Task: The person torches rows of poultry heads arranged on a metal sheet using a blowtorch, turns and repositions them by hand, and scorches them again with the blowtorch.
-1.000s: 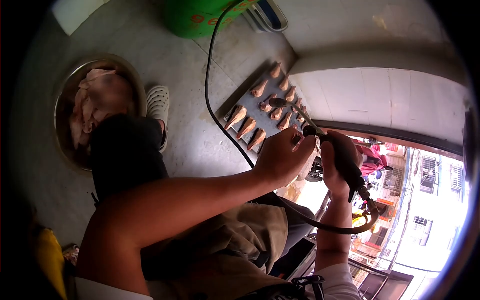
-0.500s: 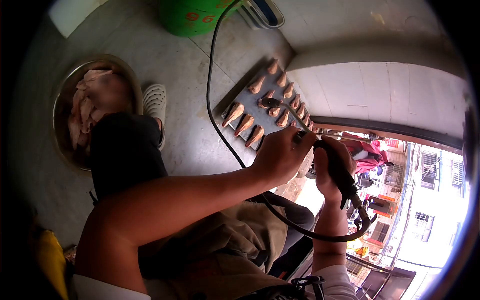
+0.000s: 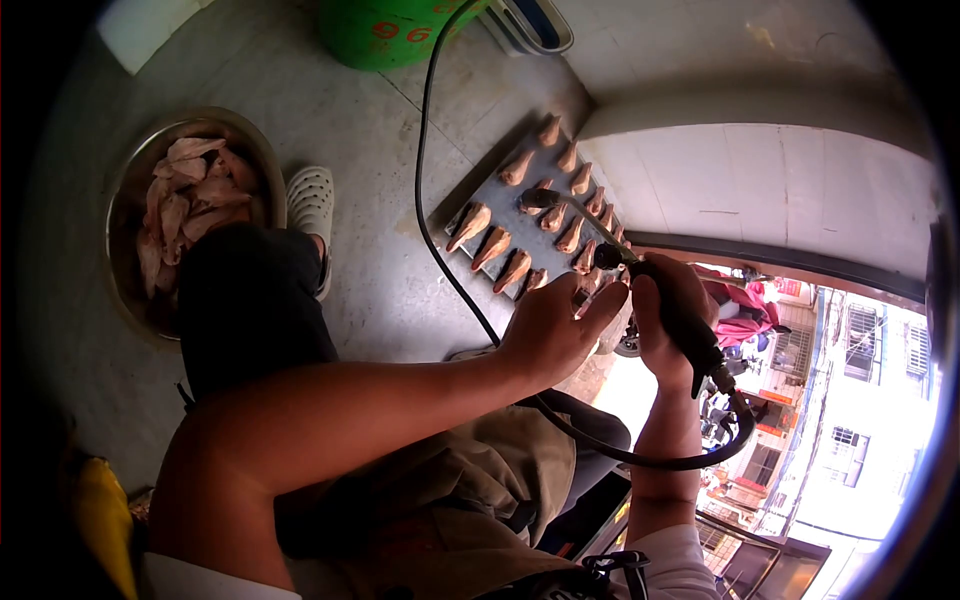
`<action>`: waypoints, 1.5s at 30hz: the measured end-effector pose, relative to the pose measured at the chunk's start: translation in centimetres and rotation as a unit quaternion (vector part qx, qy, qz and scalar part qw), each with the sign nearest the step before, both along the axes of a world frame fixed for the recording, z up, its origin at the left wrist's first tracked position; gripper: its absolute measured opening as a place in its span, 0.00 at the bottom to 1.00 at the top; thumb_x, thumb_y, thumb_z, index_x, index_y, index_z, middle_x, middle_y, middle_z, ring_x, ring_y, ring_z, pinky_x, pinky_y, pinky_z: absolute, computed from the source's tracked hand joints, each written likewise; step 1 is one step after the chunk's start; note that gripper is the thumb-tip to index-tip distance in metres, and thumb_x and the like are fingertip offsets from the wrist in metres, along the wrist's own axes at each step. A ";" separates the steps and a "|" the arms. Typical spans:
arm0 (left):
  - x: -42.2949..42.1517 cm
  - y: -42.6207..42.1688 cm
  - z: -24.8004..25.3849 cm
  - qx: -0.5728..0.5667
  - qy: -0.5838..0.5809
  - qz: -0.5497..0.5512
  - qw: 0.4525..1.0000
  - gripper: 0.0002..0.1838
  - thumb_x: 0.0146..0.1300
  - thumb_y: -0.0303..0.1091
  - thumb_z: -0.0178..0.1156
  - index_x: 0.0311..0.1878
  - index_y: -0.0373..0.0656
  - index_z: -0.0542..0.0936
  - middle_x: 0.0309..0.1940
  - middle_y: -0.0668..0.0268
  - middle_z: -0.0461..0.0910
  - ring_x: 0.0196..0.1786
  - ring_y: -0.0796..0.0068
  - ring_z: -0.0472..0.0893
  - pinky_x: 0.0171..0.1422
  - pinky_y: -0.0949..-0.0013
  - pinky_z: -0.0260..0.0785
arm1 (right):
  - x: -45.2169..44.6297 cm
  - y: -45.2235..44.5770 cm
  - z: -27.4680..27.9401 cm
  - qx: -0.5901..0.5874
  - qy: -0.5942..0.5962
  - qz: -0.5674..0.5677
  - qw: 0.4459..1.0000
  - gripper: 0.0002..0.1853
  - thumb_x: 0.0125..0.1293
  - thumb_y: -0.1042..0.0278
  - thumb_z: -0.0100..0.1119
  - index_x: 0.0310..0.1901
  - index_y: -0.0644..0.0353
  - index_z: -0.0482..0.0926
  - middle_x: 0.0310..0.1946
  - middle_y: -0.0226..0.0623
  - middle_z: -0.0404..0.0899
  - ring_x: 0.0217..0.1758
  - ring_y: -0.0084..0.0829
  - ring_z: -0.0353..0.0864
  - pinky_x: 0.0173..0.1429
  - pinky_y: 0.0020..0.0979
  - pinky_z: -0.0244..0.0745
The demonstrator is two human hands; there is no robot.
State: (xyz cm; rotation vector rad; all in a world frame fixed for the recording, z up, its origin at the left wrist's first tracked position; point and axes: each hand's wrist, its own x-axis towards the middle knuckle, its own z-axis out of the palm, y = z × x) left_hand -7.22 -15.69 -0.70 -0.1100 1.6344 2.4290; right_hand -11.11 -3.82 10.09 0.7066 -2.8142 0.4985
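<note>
My right hand [image 3: 672, 315] is wrapped around the black handle of a gas torch [image 3: 685, 325]. The torch's metal tube runs up and left to a dark nozzle [image 3: 541, 198] over a tray [image 3: 480, 200]. Rows of drumstick-shaped raw meat pieces [image 3: 514, 270] lie on that tray. Beside the torch's valve is my left hand [image 3: 555, 335], its thumb and fingers apart and slightly bent; part of the fingers is hard to make out. I see no flame at the nozzle.
A metal basin [image 3: 112, 235] of raw meat pieces stands left of my knee. The torch's black hose [image 3: 424, 190] crosses the floor near a green cylinder [image 3: 365, 40]. A white wall [image 3: 740, 180] borders the tray, and a bright street lies to the right.
My left hand has come away from the torch's valve and dropped slightly, so the valve now shows. The torch handle and my right hand have shifted slightly; the nozzle stays over the tray.
</note>
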 end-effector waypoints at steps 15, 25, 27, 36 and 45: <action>5.5 2.5 -2.4 -0.063 -0.005 -0.329 0.942 0.31 0.69 0.53 0.42 0.36 0.31 0.83 0.37 0.39 0.82 0.45 0.41 0.82 0.57 0.49 0.71 | -13.1 -9.3 -10.2 0.108 -0.291 0.199 0.929 0.07 0.64 0.67 0.66 0.40 0.60 0.83 0.25 0.38 0.82 0.27 0.29 0.81 0.32 0.32 0.74; 3.6 4.2 -0.2 -0.011 -0.067 -0.270 0.961 0.32 0.70 0.52 0.37 0.37 0.33 0.83 0.40 0.40 0.82 0.48 0.42 0.82 0.59 0.47 0.70 | -15.7 -11.4 -12.7 0.154 -0.343 0.232 0.897 0.08 0.67 0.61 0.60 0.33 0.54 0.75 0.27 0.36 0.77 0.32 0.33 0.79 0.39 0.31 0.73; 3.2 4.3 0.3 0.003 -0.084 -0.268 0.960 0.33 0.71 0.53 0.37 0.37 0.33 0.83 0.40 0.41 0.83 0.48 0.42 0.82 0.58 0.48 0.70 | -15.6 -11.9 -11.8 0.168 -0.339 0.242 0.894 0.09 0.67 0.60 0.58 0.33 0.54 0.75 0.26 0.34 0.75 0.31 0.32 0.79 0.38 0.31 0.73; 2.2 3.3 1.1 0.014 -0.125 -0.266 0.956 0.33 0.72 0.53 0.38 0.36 0.33 0.83 0.38 0.43 0.83 0.46 0.44 0.83 0.57 0.48 0.71 | -15.8 -12.1 -12.6 0.165 -0.339 0.269 0.886 0.15 0.71 0.55 0.52 0.30 0.54 0.68 0.22 0.31 0.66 0.28 0.29 0.72 0.35 0.30 0.68; 2.2 3.0 1.1 0.018 -0.139 -0.270 0.953 0.31 0.71 0.53 0.39 0.36 0.35 0.83 0.39 0.45 0.84 0.46 0.46 0.83 0.57 0.49 0.71 | -16.0 -12.5 -12.4 0.119 -0.482 0.154 0.854 0.14 0.76 0.61 0.39 0.30 0.53 0.61 0.22 0.28 0.60 0.28 0.22 0.63 0.40 0.23 0.63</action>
